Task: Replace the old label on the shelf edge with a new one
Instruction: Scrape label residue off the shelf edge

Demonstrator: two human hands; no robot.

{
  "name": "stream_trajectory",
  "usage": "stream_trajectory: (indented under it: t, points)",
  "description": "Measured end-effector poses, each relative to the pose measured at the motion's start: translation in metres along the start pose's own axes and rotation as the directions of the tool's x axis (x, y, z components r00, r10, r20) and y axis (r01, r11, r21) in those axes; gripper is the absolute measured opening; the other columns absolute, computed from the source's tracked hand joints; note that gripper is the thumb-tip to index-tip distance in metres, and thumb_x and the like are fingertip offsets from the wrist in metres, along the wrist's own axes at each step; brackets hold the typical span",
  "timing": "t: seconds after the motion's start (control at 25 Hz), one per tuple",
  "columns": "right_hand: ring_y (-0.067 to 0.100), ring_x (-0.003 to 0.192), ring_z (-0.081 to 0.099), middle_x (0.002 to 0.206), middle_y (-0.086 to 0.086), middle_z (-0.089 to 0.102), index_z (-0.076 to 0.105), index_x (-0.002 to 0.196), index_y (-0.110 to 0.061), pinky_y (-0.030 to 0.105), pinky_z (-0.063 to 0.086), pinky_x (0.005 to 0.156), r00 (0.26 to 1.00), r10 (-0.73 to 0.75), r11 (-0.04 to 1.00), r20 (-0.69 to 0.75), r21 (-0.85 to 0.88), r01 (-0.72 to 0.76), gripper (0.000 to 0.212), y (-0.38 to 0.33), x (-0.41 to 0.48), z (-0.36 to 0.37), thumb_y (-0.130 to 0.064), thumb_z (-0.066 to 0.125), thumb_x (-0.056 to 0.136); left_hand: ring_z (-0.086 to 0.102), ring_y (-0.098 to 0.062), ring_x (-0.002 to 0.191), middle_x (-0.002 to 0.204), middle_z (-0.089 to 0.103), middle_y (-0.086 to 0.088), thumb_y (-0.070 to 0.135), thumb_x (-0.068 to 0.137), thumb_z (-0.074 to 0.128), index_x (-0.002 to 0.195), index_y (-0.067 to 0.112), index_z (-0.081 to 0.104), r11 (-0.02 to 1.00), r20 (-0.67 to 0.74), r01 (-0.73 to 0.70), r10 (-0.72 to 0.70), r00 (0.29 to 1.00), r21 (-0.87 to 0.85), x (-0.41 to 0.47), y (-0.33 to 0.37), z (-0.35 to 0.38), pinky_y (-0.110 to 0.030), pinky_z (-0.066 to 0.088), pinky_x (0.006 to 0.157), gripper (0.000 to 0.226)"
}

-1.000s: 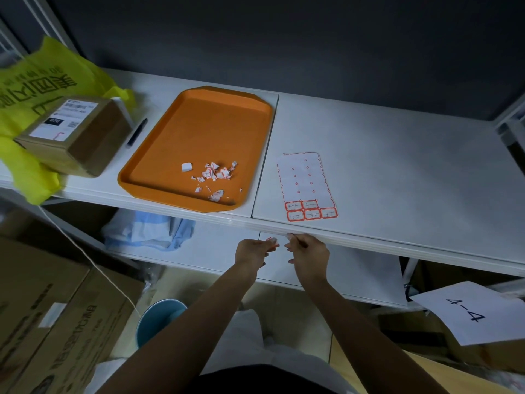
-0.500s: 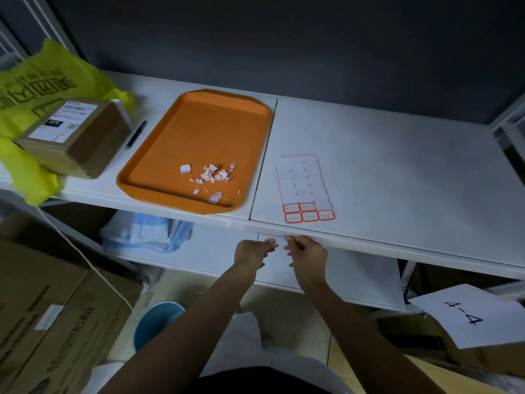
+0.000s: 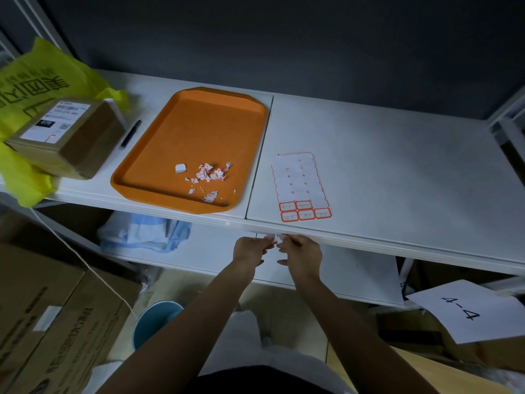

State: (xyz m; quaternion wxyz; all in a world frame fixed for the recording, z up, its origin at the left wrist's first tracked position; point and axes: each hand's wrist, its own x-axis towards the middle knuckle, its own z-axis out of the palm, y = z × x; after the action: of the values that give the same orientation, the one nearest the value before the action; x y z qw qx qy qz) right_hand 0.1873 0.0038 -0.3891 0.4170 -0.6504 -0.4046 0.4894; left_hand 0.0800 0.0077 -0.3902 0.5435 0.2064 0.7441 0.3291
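Reaching up to the shelf edge (image 3: 369,243) with both bare arms, from below and in front. Pinching the left end of the old label (image 3: 273,237) with the left hand (image 3: 251,250), thumb and fingers curled toward it. Touching the right end of the same label with the curled fingertips of the right hand (image 3: 301,255); cannot tell whether gripping it or only scraping at it, the spot being too small. Old label located on the front face of the upper shelf, between the two hands, white with a little red, looking partly lifted and torn.

On the shelf top, just behind the hands: a label sheet (image 3: 298,180), mostly used, with five red-bordered labels (image 3: 305,213) left at its near end, handwritten but not readable. To the left of the sheet, an orange tray (image 3: 199,132) holding small paper scraps (image 3: 211,174) in white and red. Further left, a black pen (image 3: 130,133) just beside the tray, then a cardboard box (image 3: 68,137) with a shipping label, resting on a yellow bag (image 3: 34,81).

On the lower shelf (image 3: 216,251), a blue and white cloth (image 3: 142,234) at the left. Below, a blue bucket (image 3: 154,322), brown cartons (image 3: 42,322) at the left, and a white paper marked 4-4 (image 3: 466,311) at the right.
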Motion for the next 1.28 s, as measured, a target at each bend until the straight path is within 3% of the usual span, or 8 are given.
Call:
stream_trajectory:
  t: [0.16, 0.36, 0.56, 0.8, 1.0, 1.28]
  points:
    - [0.012, 0.073, 0.069, 0.076, -0.012, 0.067, 0.060, 0.076, -0.036, 0.025, 0.058, 0.057, 0.998, 0.039, 0.998, 0.042, 0.053, -0.041, 0.022, -0.005, -0.001, -0.004, -0.019, 0.071, 0.086, 0.059, -0.014, 0.093, 0.111, 0.071, -0.005, 0.033, 0.088, 0.069, 0.093, 0.011, 0.067, 1.000, -0.001, 0.007, -0.007, 1.000, -0.001, 0.000, 0.000, 0.001, -0.030, 0.049, 0.085, 0.023]
    - [0.013, 0.074, 0.069, 0.081, -0.008, 0.067, 0.062, 0.088, -0.029, 0.027, 0.059, 0.058, 0.997, 0.068, 0.994, 0.034, 0.079, -0.071, 0.016, -0.005, 0.000, -0.003, -0.017, 0.072, 0.085, 0.058, -0.013, 0.088, 0.105, 0.070, -0.003, 0.032, 0.089, 0.069, 0.089, 0.012, 0.067, 1.000, -0.006, 0.009, -0.009, 1.000, -0.003, 0.001, 0.001, 0.002, -0.029, 0.050, 0.084, 0.021]
    - [0.014, 0.070, 0.069, 0.073, -0.013, 0.067, 0.062, 0.074, -0.033, 0.022, 0.054, 0.048, 0.993, 0.119, 0.985, 0.015, 0.121, -0.120, 0.026, -0.008, 0.001, -0.002, -0.012, 0.073, 0.084, 0.060, -0.016, 0.094, 0.109, 0.071, -0.007, 0.031, 0.090, 0.067, 0.101, 0.006, 0.070, 1.000, -0.006, 0.018, -0.018, 1.000, 0.008, 0.003, 0.002, 0.002, -0.033, 0.051, 0.091, 0.028]
    - [0.012, 0.068, 0.067, 0.071, -0.013, 0.063, 0.058, 0.072, -0.033, 0.024, 0.056, 0.050, 0.986, 0.168, 0.978, -0.022, 0.132, -0.164, 0.028, -0.013, 0.002, 0.003, -0.012, 0.073, 0.083, 0.060, -0.018, 0.095, 0.112, 0.071, -0.008, 0.030, 0.090, 0.067, 0.103, 0.005, 0.069, 1.000, -0.007, 0.029, -0.029, 1.000, 0.011, 0.003, 0.004, 0.003, -0.033, 0.051, 0.091, 0.028]
    - [0.010, 0.066, 0.067, 0.074, -0.005, 0.066, 0.062, 0.075, -0.027, 0.022, 0.057, 0.053, 0.995, 0.084, 0.996, -0.050, 0.003, -0.084, 0.019, -0.008, -0.001, 0.002, -0.014, 0.070, 0.086, 0.060, -0.018, 0.098, 0.114, 0.071, -0.008, 0.030, 0.090, 0.068, 0.106, 0.004, 0.070, 0.999, 0.006, 0.037, -0.037, 0.999, 0.014, -0.002, 0.001, 0.006, -0.032, 0.050, 0.091, 0.030]
    - [0.005, 0.064, 0.064, 0.074, -0.007, 0.065, 0.069, 0.088, -0.014, 0.011, 0.051, 0.048, 0.996, -0.085, 0.987, 0.002, -0.136, 0.085, 0.001, -0.002, 0.000, -0.002, -0.015, 0.068, 0.088, 0.059, -0.015, 0.095, 0.112, 0.072, -0.006, 0.029, 0.091, 0.067, 0.105, 0.005, 0.071, 0.999, -0.011, 0.039, -0.039, 0.999, 0.026, -0.004, 0.001, 0.003, -0.030, 0.049, 0.087, 0.029]
